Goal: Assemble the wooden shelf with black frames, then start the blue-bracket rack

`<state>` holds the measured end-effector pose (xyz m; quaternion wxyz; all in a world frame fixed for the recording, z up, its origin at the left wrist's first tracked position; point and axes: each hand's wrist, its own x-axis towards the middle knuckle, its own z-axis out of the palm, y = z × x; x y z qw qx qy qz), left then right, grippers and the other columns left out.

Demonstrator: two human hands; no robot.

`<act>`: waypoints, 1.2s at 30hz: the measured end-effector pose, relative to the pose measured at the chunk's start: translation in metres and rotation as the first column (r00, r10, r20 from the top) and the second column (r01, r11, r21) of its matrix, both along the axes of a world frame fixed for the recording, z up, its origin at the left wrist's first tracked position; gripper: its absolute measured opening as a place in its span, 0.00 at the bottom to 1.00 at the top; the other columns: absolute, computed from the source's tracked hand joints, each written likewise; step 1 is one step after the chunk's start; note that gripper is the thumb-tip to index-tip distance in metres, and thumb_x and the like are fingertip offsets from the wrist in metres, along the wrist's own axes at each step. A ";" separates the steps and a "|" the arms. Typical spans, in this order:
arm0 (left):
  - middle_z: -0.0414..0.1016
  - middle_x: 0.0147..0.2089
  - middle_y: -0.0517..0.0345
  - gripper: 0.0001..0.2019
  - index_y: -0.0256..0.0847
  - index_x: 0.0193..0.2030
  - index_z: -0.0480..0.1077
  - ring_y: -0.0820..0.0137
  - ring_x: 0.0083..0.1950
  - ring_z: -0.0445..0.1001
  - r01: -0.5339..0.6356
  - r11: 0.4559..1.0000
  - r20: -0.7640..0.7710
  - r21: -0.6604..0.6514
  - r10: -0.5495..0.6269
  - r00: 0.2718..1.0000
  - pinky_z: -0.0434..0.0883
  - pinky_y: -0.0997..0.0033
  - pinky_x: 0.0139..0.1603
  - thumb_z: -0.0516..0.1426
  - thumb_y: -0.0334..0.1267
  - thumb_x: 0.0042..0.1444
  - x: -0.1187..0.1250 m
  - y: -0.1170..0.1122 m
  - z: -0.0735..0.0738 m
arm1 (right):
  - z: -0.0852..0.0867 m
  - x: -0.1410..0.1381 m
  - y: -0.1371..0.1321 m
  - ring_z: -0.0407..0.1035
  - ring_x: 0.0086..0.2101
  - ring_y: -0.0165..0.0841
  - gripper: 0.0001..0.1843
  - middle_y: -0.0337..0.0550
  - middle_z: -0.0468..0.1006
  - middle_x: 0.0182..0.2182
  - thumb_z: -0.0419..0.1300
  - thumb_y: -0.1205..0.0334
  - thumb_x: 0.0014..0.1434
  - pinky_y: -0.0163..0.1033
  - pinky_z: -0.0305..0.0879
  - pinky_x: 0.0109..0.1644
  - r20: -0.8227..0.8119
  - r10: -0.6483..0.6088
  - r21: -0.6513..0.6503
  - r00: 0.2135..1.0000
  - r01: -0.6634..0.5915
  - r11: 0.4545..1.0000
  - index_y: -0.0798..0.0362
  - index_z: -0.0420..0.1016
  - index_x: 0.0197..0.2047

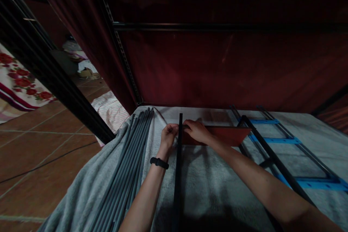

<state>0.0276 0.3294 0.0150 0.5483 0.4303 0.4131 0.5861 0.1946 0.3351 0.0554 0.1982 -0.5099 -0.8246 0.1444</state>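
A long black metal bar (pixel 178 174) lies on a grey blanket (pixel 212 188), running away from me. My left hand (pixel 168 135) is closed in a pinch against the bar's left side near its far end; what it pinches is too small to see. My right hand (pixel 196 131) is closed on the near end of a dark red flat panel (pixel 227 135) that butts against the bar from the right. A black band sits on my left wrist.
A bundle of several grey rods (pixel 127 174) lies left of the bar. At right lies a black frame with blue cross straps (pixel 274 140). A dark red curtain (pixel 217 65) hangs behind. A tiled floor (pixel 40 145) lies at left.
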 end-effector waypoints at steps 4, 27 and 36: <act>0.71 0.28 0.61 0.21 0.38 0.35 0.72 0.75 0.29 0.68 -0.023 0.998 0.031 -0.052 0.025 0.999 0.65 0.75 0.31 0.66 0.54 0.46 0.002 -0.003 0.003 | 0.001 -0.001 0.000 0.74 0.47 0.36 0.13 0.43 0.79 0.49 0.55 0.62 0.64 0.37 0.63 0.49 0.006 -0.015 -0.004 1.000 0.015 1.000 0.48 0.73 0.51; 0.71 0.27 0.61 0.16 0.37 0.33 0.74 0.75 0.28 0.67 -0.005 1.000 0.019 -0.008 0.005 1.000 0.64 0.75 0.31 0.67 0.47 0.46 -0.001 -0.002 0.000 | -0.002 0.000 -0.001 0.73 0.46 0.36 0.13 0.43 0.79 0.48 0.54 0.62 0.65 0.38 0.62 0.50 0.010 -0.010 0.029 1.000 0.010 1.000 0.48 0.73 0.51; 0.70 0.25 0.61 0.16 0.37 0.30 0.72 0.76 0.26 0.64 -0.034 0.999 -0.041 -0.017 0.033 0.999 0.61 0.75 0.30 0.66 0.49 0.47 0.002 -0.002 -0.001 | 0.002 -0.002 -0.001 0.74 0.47 0.36 0.13 0.41 0.80 0.48 0.56 0.64 0.63 0.37 0.63 0.50 -0.027 -0.012 0.000 1.000 0.012 1.000 0.47 0.74 0.50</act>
